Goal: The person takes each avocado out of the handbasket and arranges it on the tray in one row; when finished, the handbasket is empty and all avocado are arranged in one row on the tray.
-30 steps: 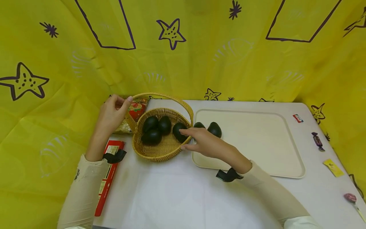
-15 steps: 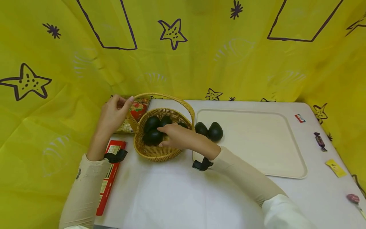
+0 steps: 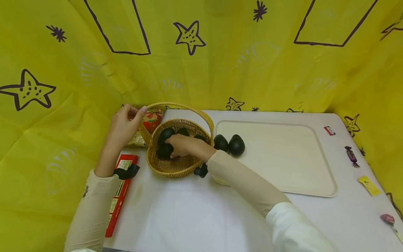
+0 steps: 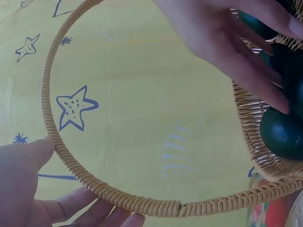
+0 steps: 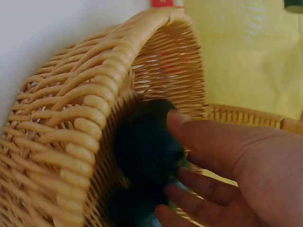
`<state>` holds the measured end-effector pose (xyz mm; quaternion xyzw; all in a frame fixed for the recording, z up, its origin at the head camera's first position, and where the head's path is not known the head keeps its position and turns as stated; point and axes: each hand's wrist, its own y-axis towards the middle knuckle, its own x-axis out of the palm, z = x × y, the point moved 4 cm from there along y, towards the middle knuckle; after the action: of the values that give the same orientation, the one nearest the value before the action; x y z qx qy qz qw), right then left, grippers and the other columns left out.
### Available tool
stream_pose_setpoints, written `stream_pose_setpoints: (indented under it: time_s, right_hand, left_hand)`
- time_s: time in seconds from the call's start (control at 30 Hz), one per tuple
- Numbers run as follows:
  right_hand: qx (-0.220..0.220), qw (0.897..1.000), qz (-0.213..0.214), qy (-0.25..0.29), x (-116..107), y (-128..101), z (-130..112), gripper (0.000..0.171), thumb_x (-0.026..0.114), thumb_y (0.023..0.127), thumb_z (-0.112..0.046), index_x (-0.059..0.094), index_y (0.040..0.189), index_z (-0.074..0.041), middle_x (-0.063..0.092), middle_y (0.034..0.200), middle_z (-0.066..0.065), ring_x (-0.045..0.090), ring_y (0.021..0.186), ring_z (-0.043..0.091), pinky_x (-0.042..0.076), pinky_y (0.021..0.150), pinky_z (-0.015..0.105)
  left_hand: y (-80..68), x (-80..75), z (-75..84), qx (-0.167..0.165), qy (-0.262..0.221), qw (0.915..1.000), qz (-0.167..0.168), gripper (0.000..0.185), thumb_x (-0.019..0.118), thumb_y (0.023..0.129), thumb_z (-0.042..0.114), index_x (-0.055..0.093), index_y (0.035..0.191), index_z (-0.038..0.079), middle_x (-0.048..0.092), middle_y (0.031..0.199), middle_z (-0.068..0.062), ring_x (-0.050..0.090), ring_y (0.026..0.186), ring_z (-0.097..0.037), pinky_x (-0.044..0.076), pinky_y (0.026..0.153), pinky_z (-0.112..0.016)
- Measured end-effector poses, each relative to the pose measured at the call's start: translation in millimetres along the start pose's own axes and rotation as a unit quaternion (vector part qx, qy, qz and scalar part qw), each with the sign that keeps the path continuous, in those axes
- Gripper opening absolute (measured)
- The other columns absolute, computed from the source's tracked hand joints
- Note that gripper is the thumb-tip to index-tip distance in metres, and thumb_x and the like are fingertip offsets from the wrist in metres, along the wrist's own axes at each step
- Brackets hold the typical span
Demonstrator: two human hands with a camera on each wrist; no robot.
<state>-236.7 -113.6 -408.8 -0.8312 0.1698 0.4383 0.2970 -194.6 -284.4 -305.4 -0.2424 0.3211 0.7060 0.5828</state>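
Left hand (image 4: 28, 182) low in view, holding the looped wicker handle (image 4: 47, 94); right hand (image 4: 222, 42) across the top, fingers about an avocado (image 4: 297, 78), other dark green avocados (image 4: 283, 135) beside it in the basket (image 4: 247, 116), starfish-printed yellow cloth (image 4: 132, 94) behind.

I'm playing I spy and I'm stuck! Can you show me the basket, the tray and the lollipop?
Basket (image 3: 171, 173): head view, on its near rim.
Tray (image 3: 283, 154): head view, on its bare middle.
Lollipop (image 3: 388, 219): head view, on its pink candy end.

Dark green avocados (image 3: 164, 152) inside an upright wicker basket (image 3: 172, 174); two just outside
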Motion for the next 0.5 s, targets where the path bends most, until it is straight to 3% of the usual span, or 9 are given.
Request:
stream_pose_setpoints:
  time_s: [0.3,0.5]
  right_hand:
    - [-0.009,0.999,-0.014,-0.034,4.1,6.9,1.4,0.059,0.062,0.106,-0.006,0.044,0.162,-0.016,0.047,0.164,0.008,0.042,0.153,0.025,0.036,0.123,0.037]
    - [0.011,0.999,-0.014,-0.045,8.8,5.8,2.7,0.068,0.073,0.101,-0.016,0.043,0.162,-0.015,0.043,0.166,0.009,0.038,0.155,0.027,0.035,0.124,0.039]
  left_hand:
    - [-0.8,0.1,-1.4,0.002,-0.006,1.0,0.002,0.068,0.05,0.104,0.065,0.058,0.12,0.0,0.065,0.126,-0.022,0.06,0.12,-0.04,0.046,0.103,-0.06]
    - [-0.1,-0.2,-0.8,0.002,-0.006,1.0,0.0,0.067,0.051,0.105,0.064,0.059,0.12,0.0,0.066,0.125,-0.022,0.061,0.118,-0.04,0.047,0.101,-0.059]
